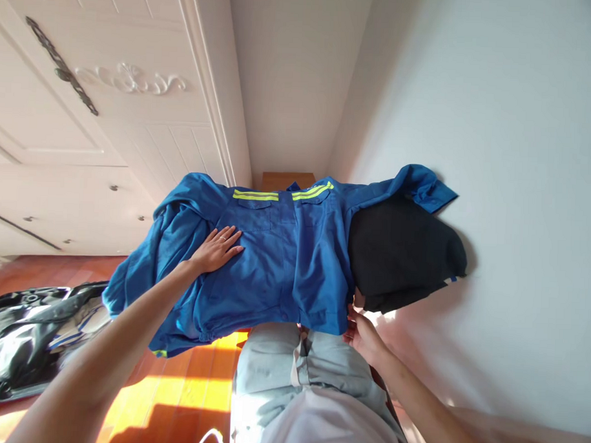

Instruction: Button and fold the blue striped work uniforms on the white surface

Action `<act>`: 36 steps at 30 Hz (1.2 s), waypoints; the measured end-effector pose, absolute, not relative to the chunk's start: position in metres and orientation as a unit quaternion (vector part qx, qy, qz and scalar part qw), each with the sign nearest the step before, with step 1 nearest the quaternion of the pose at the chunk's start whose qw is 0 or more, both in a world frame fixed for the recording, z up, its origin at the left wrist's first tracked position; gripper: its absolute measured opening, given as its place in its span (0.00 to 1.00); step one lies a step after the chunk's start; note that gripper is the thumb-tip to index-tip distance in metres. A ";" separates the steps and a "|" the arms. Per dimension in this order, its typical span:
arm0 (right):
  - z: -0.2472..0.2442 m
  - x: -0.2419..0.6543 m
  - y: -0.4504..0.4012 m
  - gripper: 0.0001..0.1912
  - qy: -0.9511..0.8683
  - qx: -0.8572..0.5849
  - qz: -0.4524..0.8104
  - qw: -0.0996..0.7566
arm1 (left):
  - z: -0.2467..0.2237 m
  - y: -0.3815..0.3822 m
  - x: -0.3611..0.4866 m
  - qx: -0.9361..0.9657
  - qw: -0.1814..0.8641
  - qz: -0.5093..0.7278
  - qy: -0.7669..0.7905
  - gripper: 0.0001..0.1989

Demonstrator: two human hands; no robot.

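Note:
A blue work jacket [255, 259] with yellow reflective stripes across its chest lies spread out in front of me. Its left-side sleeve is bunched, and the right-side one reaches toward the wall. My left hand [217, 249] rests flat on the jacket, fingers spread, a ring on one finger. Down at the jacket's lower right corner is my right hand [360, 333], its fingers closed at the hem and partly hidden by the cloth. Folded black fabric [405, 251] lies to the right, partly under the jacket's sleeve.
White cabinets [109, 131] with ornate handles stand at the left. A pale wall [519, 190] rises on the right. Bags [24, 348] and other items lie on the sunlit wooden floor [183, 392] at the lower left. A brown wooden edge [282, 180] shows behind the jacket.

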State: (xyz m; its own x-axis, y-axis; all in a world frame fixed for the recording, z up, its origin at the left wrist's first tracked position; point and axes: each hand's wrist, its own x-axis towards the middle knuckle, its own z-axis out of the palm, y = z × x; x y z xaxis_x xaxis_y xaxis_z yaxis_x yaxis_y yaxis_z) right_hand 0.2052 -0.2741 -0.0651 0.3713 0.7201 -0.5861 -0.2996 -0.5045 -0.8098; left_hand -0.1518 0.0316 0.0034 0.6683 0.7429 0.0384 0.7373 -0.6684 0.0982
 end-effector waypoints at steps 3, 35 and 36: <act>-0.063 0.208 -0.271 0.23 -0.115 -0.674 0.547 0.483 | 0.005 0.029 -0.151 0.910 0.046 0.046 0.410 0.35; 0.023 0.307 -0.317 0.26 -0.388 -0.776 0.309 0.390 | 0.034 0.016 -0.156 0.822 0.028 0.243 0.514 0.29; 0.019 0.307 -0.312 0.24 -0.406 -0.767 0.340 0.362 | 0.040 0.006 -0.158 0.785 0.034 0.285 0.549 0.27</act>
State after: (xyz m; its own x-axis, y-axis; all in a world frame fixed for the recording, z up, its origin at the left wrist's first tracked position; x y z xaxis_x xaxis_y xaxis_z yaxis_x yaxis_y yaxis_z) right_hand 0.3066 -0.3123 0.0194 0.4384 0.8695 -0.2275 0.3763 -0.4074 -0.8321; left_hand -0.1577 0.0062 0.0396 0.2353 0.8814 0.4095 0.8422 -0.3952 0.3667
